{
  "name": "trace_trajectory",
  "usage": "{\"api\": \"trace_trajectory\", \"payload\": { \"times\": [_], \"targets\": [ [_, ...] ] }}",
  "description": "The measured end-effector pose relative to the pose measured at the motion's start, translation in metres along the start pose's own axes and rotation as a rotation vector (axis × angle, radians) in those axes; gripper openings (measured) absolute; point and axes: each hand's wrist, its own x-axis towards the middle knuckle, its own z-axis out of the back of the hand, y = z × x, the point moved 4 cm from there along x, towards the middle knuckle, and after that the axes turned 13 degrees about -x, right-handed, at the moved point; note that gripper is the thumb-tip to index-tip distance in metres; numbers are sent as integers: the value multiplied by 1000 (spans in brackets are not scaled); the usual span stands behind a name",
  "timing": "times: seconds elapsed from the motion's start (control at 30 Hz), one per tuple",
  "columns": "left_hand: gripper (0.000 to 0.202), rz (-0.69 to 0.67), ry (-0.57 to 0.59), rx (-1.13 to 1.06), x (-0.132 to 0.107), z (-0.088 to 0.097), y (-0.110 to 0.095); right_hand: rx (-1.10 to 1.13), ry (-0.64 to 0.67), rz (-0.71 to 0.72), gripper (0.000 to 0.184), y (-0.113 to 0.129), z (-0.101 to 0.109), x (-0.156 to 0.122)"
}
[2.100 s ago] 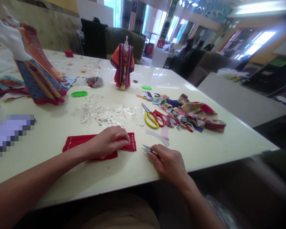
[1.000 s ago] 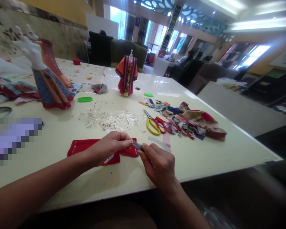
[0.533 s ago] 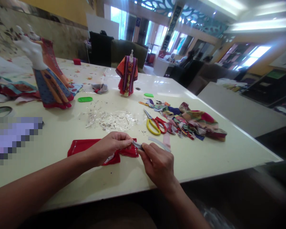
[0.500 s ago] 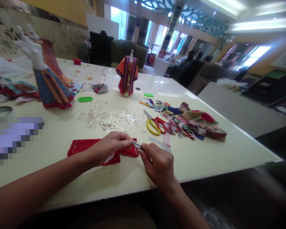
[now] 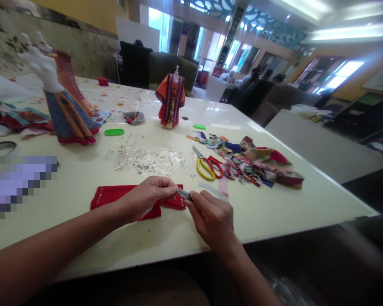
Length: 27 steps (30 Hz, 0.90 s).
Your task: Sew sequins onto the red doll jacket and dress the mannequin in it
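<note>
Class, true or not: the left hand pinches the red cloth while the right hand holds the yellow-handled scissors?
No: the head view shows the right hand holding a small metal tool; the yellow-handled scissors lie on the table. The left hand does pinch the red cloth.

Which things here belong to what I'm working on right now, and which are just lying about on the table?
In use: left hand pinching the red fabric; right hand holding small metal snips at its edge.

Lying about: yellow-handled scissors, fabric scraps, beads, costumed doll.
</note>
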Motion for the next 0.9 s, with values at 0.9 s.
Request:
{"api": "trace_trajectory", "payload": {
  "times": [0.9],
  "targets": [
    [17, -19, -38, 90, 2, 3, 1, -15, -2, 4, 18, -2, -4, -3]
  ]
}}
